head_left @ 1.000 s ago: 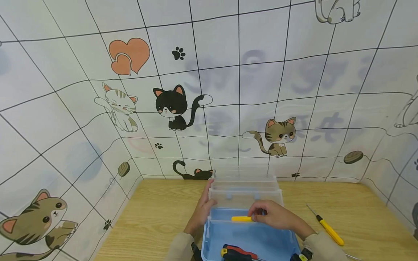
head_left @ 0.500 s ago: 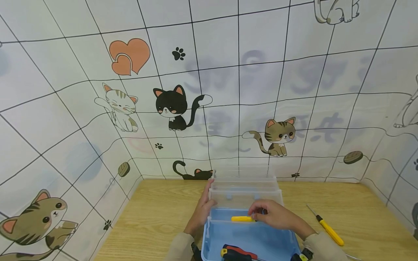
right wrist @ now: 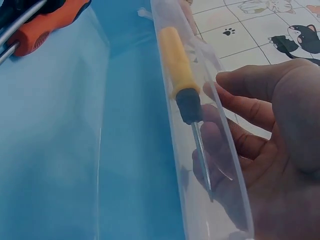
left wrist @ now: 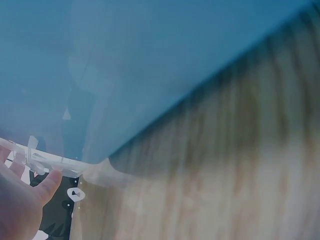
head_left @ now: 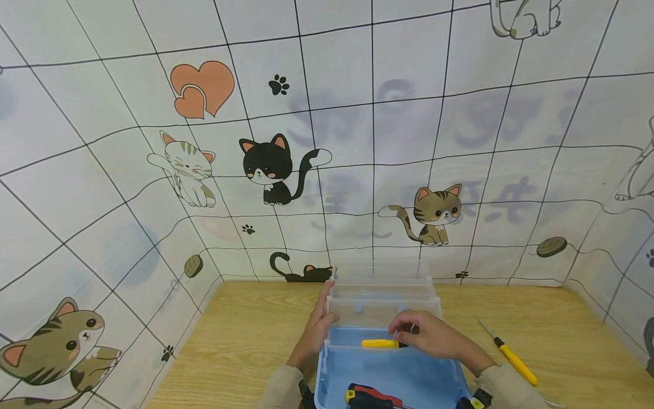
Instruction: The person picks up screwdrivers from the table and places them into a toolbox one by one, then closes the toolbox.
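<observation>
A blue toolbox (head_left: pixel 388 372) with a raised clear lid (head_left: pixel 383 309) stands on the wooden table. In its narrow clear tray (right wrist: pixel 225 145) lies a yellow screwdriver (head_left: pixel 379 343), with black collar and thin shaft. My right hand (head_left: pixel 426 335) hovers at that tray, fingers loosely bent and apart from the yellow handle; its fingers show beyond the clear wall in the right wrist view. At the left, my left hand (head_left: pixel 313 335) holds the lid's edge between thumb and fingers. Two more screwdrivers, one red-and-black (head_left: pixel 375 391) and one black-and-yellow (head_left: pixel 363 399), lie in the box's base.
On the table right of the toolbox lies another yellow screwdriver (head_left: pixel 516 359), its tip pointing back. A metal shaft (head_left: pixel 554 404) shows at the lower frame edge. A cat-patterned cloth wall (head_left: pixel 357 142) rises behind and at both sides.
My right hand has shifted slightly up and right off the yellow screwdriver in the tray, so more of its handle and black collar shows. The left hand stays put.
</observation>
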`<action>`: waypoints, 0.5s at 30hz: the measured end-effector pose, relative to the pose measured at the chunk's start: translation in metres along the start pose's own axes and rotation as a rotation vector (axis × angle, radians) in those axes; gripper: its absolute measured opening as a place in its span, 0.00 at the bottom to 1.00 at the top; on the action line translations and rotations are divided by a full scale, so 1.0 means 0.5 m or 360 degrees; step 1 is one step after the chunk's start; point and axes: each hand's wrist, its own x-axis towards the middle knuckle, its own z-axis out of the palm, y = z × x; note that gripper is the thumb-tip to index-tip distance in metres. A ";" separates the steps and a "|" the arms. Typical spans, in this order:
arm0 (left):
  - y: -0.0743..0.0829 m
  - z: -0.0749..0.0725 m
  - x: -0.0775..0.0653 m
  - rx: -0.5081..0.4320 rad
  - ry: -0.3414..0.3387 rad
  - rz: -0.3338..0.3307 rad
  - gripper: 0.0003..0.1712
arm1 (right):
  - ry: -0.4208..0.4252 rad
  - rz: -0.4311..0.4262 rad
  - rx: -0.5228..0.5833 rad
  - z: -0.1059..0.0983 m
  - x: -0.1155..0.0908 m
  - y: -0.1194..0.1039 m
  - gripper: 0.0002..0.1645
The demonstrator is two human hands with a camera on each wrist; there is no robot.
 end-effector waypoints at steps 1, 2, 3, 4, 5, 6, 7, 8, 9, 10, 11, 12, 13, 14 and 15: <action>0.000 0.000 0.000 -0.0004 -0.0001 -0.0001 0.45 | 0.0006 -0.0004 -0.0006 -0.002 -0.001 -0.002 0.10; 0.000 0.000 0.000 -0.0009 -0.0002 0.0002 0.45 | 0.0012 -0.0016 -0.0013 -0.004 -0.002 -0.003 0.10; -0.001 0.000 0.000 -0.0016 -0.0003 0.0001 0.45 | 0.0018 -0.0032 -0.0021 -0.007 -0.003 -0.004 0.10; -0.002 0.000 0.001 -0.0024 -0.0005 -0.0003 0.45 | 0.0024 -0.0048 -0.0028 -0.009 -0.005 -0.005 0.11; -0.003 0.000 0.001 -0.0027 -0.0004 -0.0004 0.45 | 0.0030 -0.0064 -0.0034 -0.012 -0.006 -0.006 0.11; -0.004 0.000 0.001 -0.0024 -0.0001 -0.0003 0.45 | 0.0035 -0.0077 -0.0039 -0.014 -0.008 -0.006 0.11; -0.004 0.000 0.001 -0.0021 0.0001 0.0002 0.45 | 0.0040 -0.0084 -0.0043 -0.017 -0.009 -0.007 0.12; -0.005 0.000 0.001 -0.0015 0.0004 0.0007 0.45 | 0.0043 -0.0090 -0.0044 -0.019 -0.011 -0.007 0.12; -0.005 0.000 0.001 -0.0007 0.0006 0.0008 0.45 | 0.0043 -0.0089 -0.0041 -0.021 -0.012 -0.007 0.12; -0.006 0.000 0.001 -0.0003 0.0004 0.0012 0.45 | 0.0042 -0.0086 -0.0042 -0.023 -0.014 -0.007 0.12; -0.006 0.000 0.001 0.0002 0.0002 0.0016 0.45 | 0.0042 -0.0086 -0.0042 -0.024 -0.015 -0.006 0.12; -0.006 0.000 0.002 0.0004 -0.0002 0.0017 0.45 | 0.0043 -0.0084 -0.0043 -0.026 -0.017 -0.006 0.12; -0.006 0.000 0.002 0.0004 -0.0006 0.0019 0.45 | 0.0045 -0.0083 -0.0044 -0.027 -0.019 -0.005 0.12; -0.006 0.000 0.002 0.0001 -0.0012 0.0018 0.45 | 0.0049 -0.0089 -0.0046 -0.029 -0.021 -0.006 0.13; -0.006 0.000 0.003 0.0000 -0.0016 0.0018 0.45 | 0.0054 -0.0096 -0.0052 -0.031 -0.024 -0.006 0.13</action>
